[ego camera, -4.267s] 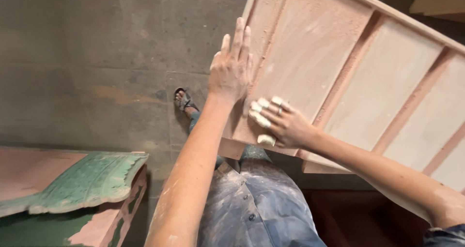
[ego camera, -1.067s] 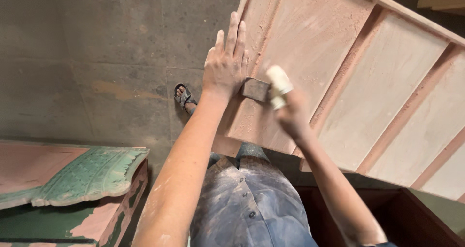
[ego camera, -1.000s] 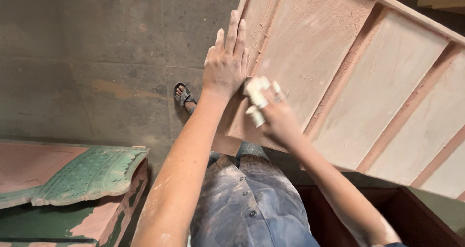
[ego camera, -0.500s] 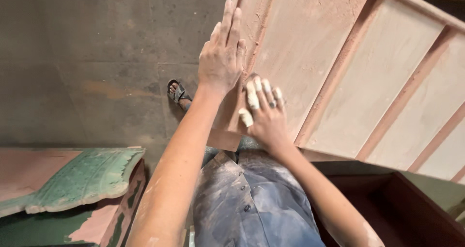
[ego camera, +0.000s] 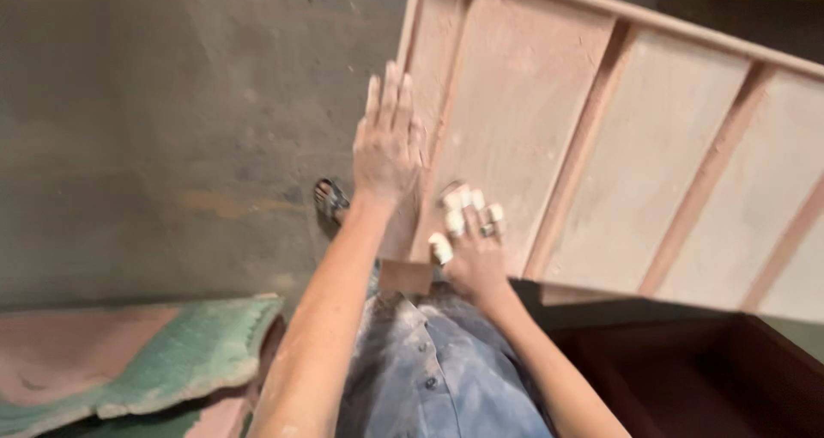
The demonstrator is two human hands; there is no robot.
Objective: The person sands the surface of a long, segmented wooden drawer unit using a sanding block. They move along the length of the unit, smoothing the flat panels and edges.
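Foam or matting (ego camera: 146,365) in green and pink lies at our far left, its lower end cut off by the frame, on a grey concrete floor (ego camera: 154,103). Next comes our sandalled foot (ego camera: 330,200), half hidden behind the left forearm. Our left hand (ego camera: 388,142) rests flat on the edge of a dusty pinkish wooden panel (ego camera: 618,137), fingers straight and close together, gripping nothing. Just right of it our right hand (ego camera: 472,240) presses on the same panel with its taped fingertips (ego camera: 453,217) spread (whether a sanding block sits under the palm we cannot tell; motion blur smears it). The panel runs off the right edge, and a dark brown cabinet (ego camera: 687,378) sits below it, partly cropped.
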